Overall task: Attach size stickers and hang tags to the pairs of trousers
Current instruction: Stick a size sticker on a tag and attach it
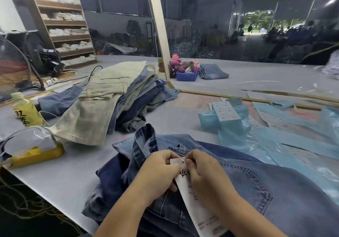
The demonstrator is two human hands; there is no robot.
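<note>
A pair of blue denim trousers (275,181) lies on the table in front of me, its back pocket facing up. A long white hang tag (198,209) with printed text lies across the trousers near the waistband. My left hand (159,170) pinches the tag's top left edge. My right hand (203,170) pinches its top right, fingers curled over the tag's hole. Sheets of size stickers (226,111) lie on blue backing paper at the right.
A pile of folded trousers (113,97), beige on top, stands at the middle left. A yellow drink bottle (25,111) and a yellow tray under a plastic bag (34,152) sit at the left edge. Blue backing strips (302,145) cover the right. A blue bin (187,75) stands beyond.
</note>
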